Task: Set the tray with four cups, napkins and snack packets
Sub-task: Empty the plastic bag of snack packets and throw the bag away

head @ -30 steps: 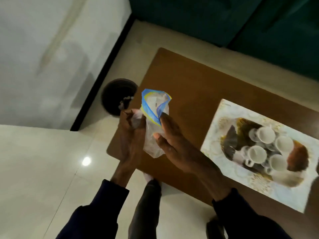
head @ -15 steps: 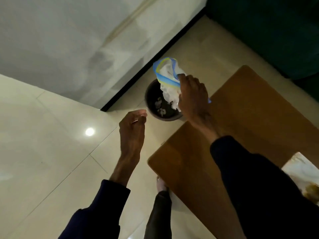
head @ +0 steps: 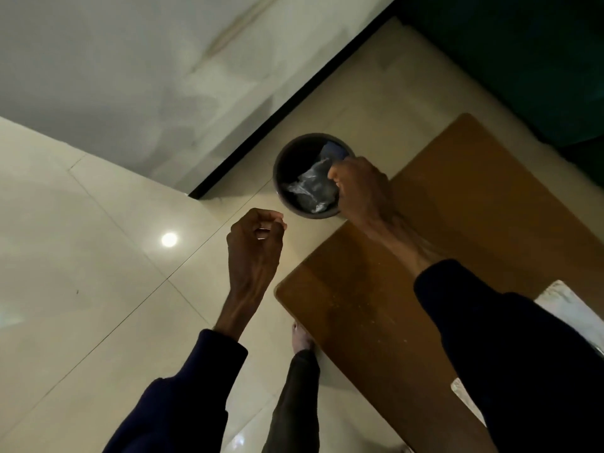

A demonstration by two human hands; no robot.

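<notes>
My right hand [head: 362, 188] reaches over the rim of a dark round bin [head: 277, 178] on the floor. Its fingers are closed on a crumpled clear plastic wrapper with a blue edge [head: 309, 188], which hangs down inside the bin. My left hand [head: 253, 246] hovers over the floor tiles left of the table, fingers curled in with nothing visible in them. Only a pale corner of the patterned tray [head: 570, 300] shows at the right edge, behind my right sleeve. The cups are out of sight.
The brown wooden table [head: 474, 217] fills the right side, with the bin just off its far left corner. A dark green sofa [head: 523, 60] stands beyond. A white wall with a black skirting [head: 294, 106] runs behind the bin. My leg and foot [head: 302, 341] stand by the table's near corner.
My right hand carried the wrapper from above the table down into the bin. My left hand let go of it and hangs to the left. The view swung left, away from the tray.
</notes>
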